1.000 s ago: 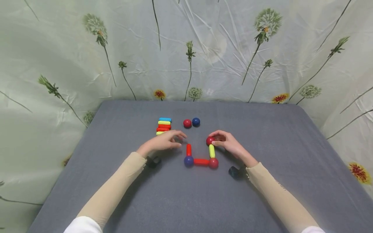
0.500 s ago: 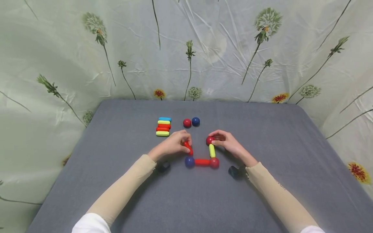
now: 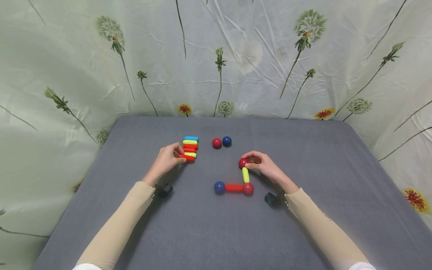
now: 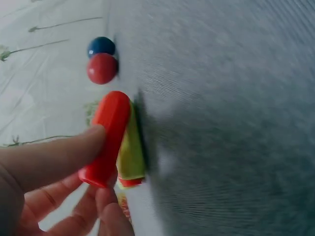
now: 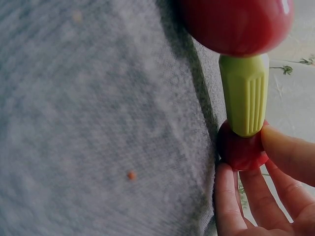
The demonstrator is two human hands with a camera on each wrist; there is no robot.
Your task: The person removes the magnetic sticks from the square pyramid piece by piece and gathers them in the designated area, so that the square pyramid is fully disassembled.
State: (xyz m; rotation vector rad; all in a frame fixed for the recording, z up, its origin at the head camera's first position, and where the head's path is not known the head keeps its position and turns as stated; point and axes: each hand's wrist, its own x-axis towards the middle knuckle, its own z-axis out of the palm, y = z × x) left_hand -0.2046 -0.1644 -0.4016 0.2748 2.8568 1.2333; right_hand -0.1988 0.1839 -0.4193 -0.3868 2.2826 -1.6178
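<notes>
Between thumb and fingers, my left hand (image 3: 167,157) pinches a red rod (image 4: 109,135) at the near end of a row of coloured rods (image 3: 190,147). In the left wrist view this rod overlaps a yellow-green rod (image 4: 130,152) behind it. My right hand (image 3: 264,166) grips a red ball (image 5: 242,150) at the far end of a yellow-green rod (image 5: 244,96). That rod's other end meets a second red ball (image 3: 248,188). From there a red rod (image 3: 234,188) runs left to a dark blue ball (image 3: 219,188).
A loose red ball (image 3: 217,143) and a dark blue ball (image 3: 227,141) sit side by side farther back. The grey cloth-covered table (image 3: 216,232) ends at a flowered curtain (image 3: 256,56). Dark wrist devices (image 3: 272,200) hang beneath both forearms.
My left hand took the red rod off the front blue ball and carried it left to the row of rods. My right hand has stayed on its red ball.
</notes>
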